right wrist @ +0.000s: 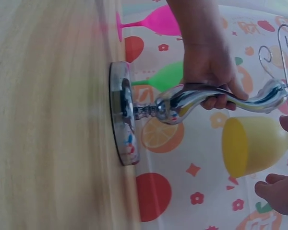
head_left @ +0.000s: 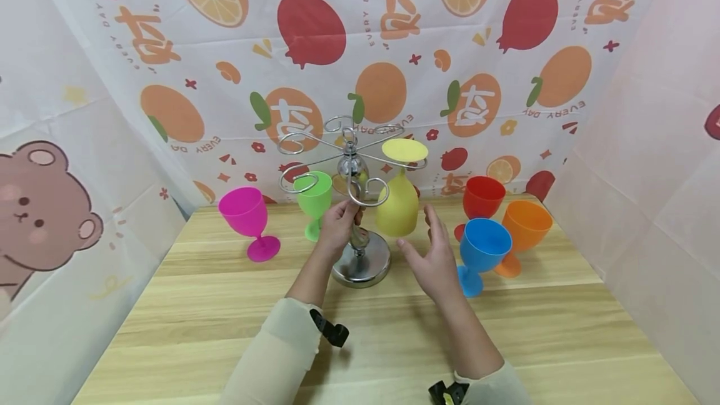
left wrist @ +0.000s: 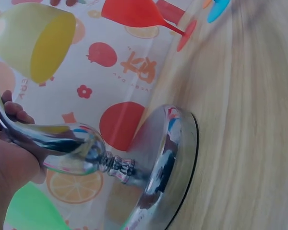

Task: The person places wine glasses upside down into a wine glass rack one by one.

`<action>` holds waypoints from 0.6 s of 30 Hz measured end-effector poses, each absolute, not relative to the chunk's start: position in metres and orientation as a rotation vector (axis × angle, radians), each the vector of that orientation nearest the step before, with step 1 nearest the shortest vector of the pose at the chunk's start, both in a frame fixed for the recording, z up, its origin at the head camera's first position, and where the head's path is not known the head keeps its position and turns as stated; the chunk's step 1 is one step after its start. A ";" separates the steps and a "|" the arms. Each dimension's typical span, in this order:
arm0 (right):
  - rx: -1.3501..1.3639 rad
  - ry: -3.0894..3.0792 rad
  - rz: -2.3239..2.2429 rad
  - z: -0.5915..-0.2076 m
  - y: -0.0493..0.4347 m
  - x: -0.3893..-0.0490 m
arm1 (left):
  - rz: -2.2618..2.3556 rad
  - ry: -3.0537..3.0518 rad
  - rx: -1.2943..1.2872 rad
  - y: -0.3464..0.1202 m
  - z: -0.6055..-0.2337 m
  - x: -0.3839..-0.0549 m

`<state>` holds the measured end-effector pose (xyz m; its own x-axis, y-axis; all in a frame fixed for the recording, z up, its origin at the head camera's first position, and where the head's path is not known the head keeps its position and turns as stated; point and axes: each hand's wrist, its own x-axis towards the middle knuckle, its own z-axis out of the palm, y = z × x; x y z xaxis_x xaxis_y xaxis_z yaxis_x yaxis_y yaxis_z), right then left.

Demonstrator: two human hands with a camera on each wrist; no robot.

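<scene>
A chrome goblet rack (head_left: 361, 267) with curled wire arms stands upright on a round base. My left hand (head_left: 336, 229) grips its curved post (right wrist: 197, 98), fingers wrapped round the metal. A yellow plastic goblet (head_left: 398, 208) hangs upside down from one right-hand arm of the rack, foot up and bowl down. Just right of that bowl is my right hand (head_left: 435, 261), thumb and fingers spread apart. In the right wrist view, its fingers (right wrist: 278, 191) lie beside the yellow goblet with a gap between thumb and fingers.
Left of the rack stand a magenta goblet (head_left: 247, 214) and a light green goblet (head_left: 314, 195), both upright. Red (head_left: 484, 195), orange (head_left: 525, 227) and blue (head_left: 485, 247) goblets are grouped upright at the right. A printed cloth (head_left: 360, 36) rises behind the wooden table (head_left: 225, 317).
</scene>
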<state>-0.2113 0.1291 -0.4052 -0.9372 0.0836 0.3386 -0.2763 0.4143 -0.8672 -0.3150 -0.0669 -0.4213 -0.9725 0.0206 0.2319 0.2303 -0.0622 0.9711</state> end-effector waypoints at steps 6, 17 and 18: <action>0.208 -2.317 1.412 -0.394 0.131 -0.205 | -2.149 -2.048 -0.305 -0.069 -0.425 -0.314; 0.304 -2.486 0.940 -0.360 0.170 -0.205 | -2.168 -2.075 -0.307 -0.071 -0.419 -0.306; 0.312 -2.501 0.896 -0.358 0.176 -0.206 | -2.165 -2.080 -0.305 -0.071 -0.415 -0.303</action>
